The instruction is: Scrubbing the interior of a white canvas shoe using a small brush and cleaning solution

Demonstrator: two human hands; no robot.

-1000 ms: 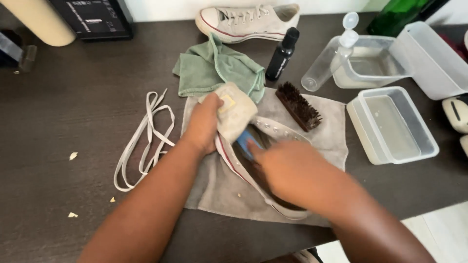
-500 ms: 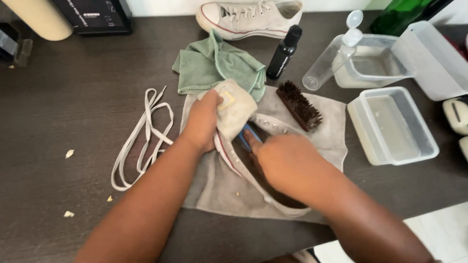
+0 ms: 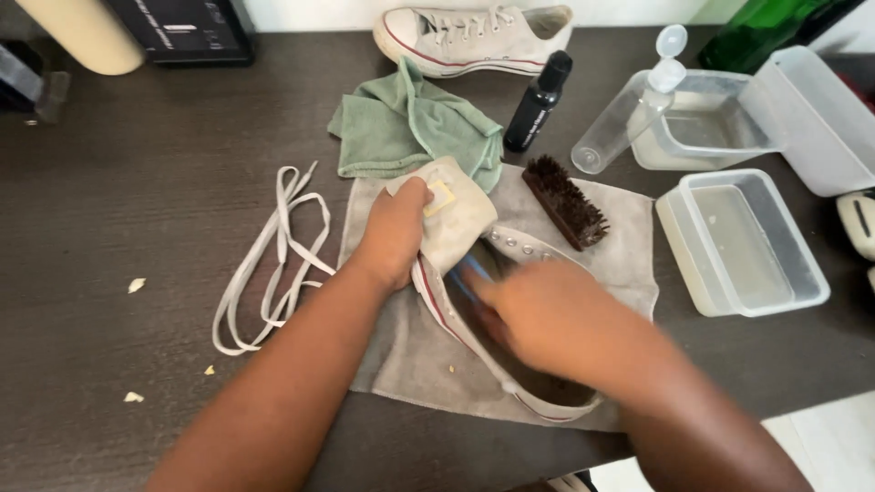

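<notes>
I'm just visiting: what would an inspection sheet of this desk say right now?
Surface: dark table, a few pale crumbs at left.
Job's things: laceless shoe on a grey cloth; something blue at its opening.
Clutter: laces, green cloth, brush, black bottle, clear bottle, two tubs, second shoe.
Hands: left hand grips the shoe's tongue; right hand, blurred, reaches into the shoe.
Cables: nothing seen.
Surroundings: white bin, green bottle, dark box along the back.
</notes>
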